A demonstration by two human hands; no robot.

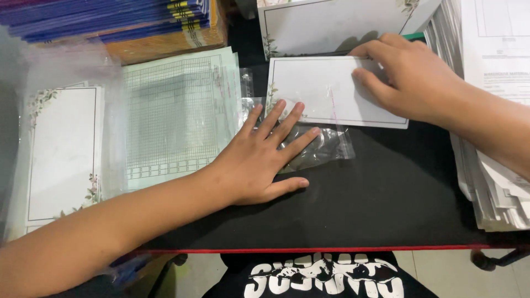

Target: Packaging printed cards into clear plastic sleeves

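White card [326, 91] with a thin dark border and a small floral sprig at its corner lies flat on the black table [386, 193], partly slid into a clear plastic sleeve [317, 144]. From where I watch, the sleeve's open part lies over the card's left and lower edge, and its crumpled lower end spreads out on the table below the card.

My left hand [259, 160] lies palm down with the fingers spread apart, pressing on the sleeve. The fingertips reach the card's lower left corner, the thumb rests on the bare table, and it grips nothing. My right hand [411, 77] rests on the card's upper right corner, fingers curled and close together, pushing on the card's top edge rather than clamping it. I cannot tell whether the thumb is tucked beneath the card.

Just behind the card sits a larger sheet of the same design [337, 25], white with a dark border and leaf prints, touching or slightly overlapping the card's far edge. To the left of my left hand lies a pale green gridded form [176, 116]. Further left, a stack of bordered floral cards [63, 154] rests under loose clear plastic. At the far left corner is a pile of blue and orange booklets [138, 25]. Along the right edge of the table stands a thick stack of white papers [491, 182], with my right forearm passing over it. The table's near edge has a red trim [331, 248].
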